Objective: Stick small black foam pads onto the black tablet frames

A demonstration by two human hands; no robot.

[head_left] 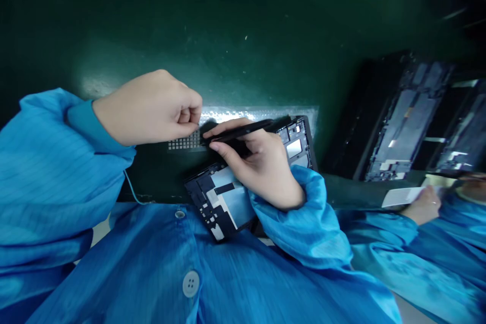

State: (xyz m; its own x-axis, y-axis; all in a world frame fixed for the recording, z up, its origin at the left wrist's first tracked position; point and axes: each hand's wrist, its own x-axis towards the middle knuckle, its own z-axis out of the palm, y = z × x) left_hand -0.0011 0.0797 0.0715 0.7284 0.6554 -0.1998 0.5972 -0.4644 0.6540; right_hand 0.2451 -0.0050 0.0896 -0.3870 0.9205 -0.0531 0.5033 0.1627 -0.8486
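My left hand (150, 107) is curled into a fist, its fingertips pinched at the edge of a shiny strip of small square stickers (186, 140) on the dark green bench. My right hand (261, 167) grips black tweezers (239, 131) whose tip points left at that strip, just under my left fingertips. Beneath my right hand lies a black device frame (218, 197) with pale blue and white patches, tilted against the bench edge. What my left fingers pinch is too small to make out.
A silvery sheet (258, 113) lies behind the frame on the green bench (228, 35). Dark trays with more device frames (406, 121) stand at the right. A co-worker's hand (425, 205) in a blue sleeve holds a white sheet (402, 196) at the lower right.
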